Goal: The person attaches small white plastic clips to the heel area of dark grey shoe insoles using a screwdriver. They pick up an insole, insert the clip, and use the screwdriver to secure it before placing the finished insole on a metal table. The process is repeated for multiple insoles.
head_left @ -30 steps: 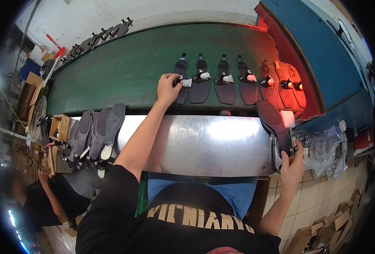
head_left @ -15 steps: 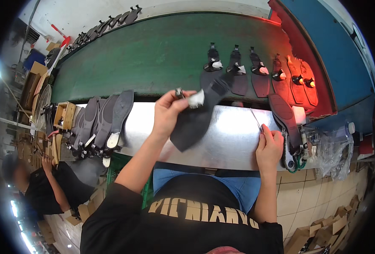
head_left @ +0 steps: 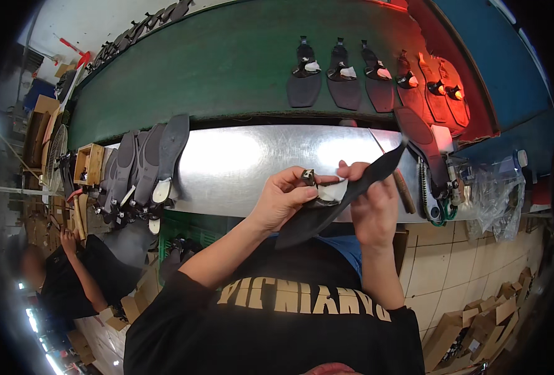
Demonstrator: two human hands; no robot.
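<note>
Head cam, looking down at a shiny metal workbench (head_left: 246, 162) w/ a green conveyor belt (head_left: 227, 69) behind it. Both hands up in front of the chest, over the bench's near edge, gripping one long flat black shoe sole (head_left: 333, 203) w/ a strap piece and white paper stuffing near its top. Left hand (head_left: 283, 200) pinches the strap end, fingers curled round it; right hand (head_left: 367, 203) is closed on the sole's edge, thumb & fingers meeting the left just at the white stuffing. Sole runs tilted, pointed toe up-right toward the bench's right end, heel down-left near the torso.

On the belt, well apart from the hands: row of similar black soles w/ straps (head_left: 342, 78), the rightmost ones lit red. Left on the bench: stack of dark grey soles (head_left: 146, 165) leaning side by side, next to a small wooden box (head_left: 89, 164). Right end: another black sole (head_left: 418, 134) lying on a fixture, clear plastic bag (head_left: 493, 194) beyond it. Another person in black (head_left: 70, 275) sits lower left.
</note>
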